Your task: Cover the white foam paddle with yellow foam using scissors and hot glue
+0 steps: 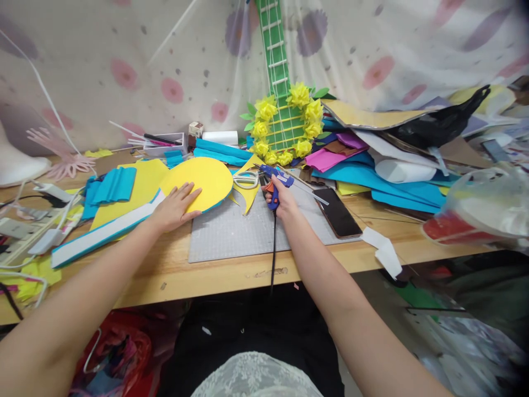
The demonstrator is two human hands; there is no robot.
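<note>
My left hand (pixel 176 208) lies with its fingers spread on the lower left part of a yellow oval piece (pixel 202 184) with a blue edge. From under that piece, a white strip with blue edges (pixel 107 231) runs down to the left. My right hand (pixel 280 197) is wrapped round a blue glue gun (pixel 273 190), whose tip points up and left and whose cord hangs down over the table edge. Between the hands, scissors (pixel 247 179) rest on a yellow scrap (pixel 248 199). Beneath is a grey cutting mat (pixel 231 237).
A green guitar-neck shape with yellow flowers (pixel 283 121) stands at the back. Right of the mat are a black phone (pixel 339 213), coloured sheets (pixel 384 179) and a plastic cup (pixel 467 220). Power strips and cables (pixel 25 234) lie far left.
</note>
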